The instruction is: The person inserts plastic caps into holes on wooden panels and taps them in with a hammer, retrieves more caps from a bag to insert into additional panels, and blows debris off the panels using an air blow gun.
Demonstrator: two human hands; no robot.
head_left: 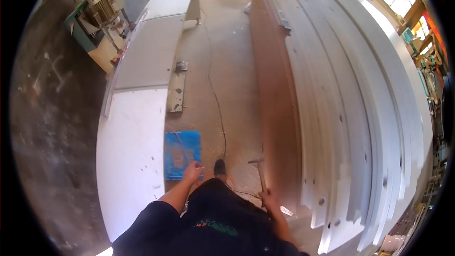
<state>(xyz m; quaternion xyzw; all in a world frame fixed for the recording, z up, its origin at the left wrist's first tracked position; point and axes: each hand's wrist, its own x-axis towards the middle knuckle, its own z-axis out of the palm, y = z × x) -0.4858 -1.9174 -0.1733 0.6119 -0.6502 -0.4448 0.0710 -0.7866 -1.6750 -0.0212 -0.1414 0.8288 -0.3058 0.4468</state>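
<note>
My right hand [269,200] is wrapped round the handle of a hammer [261,176], whose head points away from me, low beside the brown panel face on the right. My left hand [192,171] is closed in front of my body, over the near edge of a blue sheet [182,147] on the floor. A small pale tip shows at its fingers, too small to name. To the left of that hand stands a long white-topped bench [135,147].
Long pale boards [327,90] are stacked on the right, with staggered ends near me. A cable [215,95] runs along the aisle floor. A metal bracket [177,90] lies by the bench. A motor-driven machine [102,9] stands at the back left.
</note>
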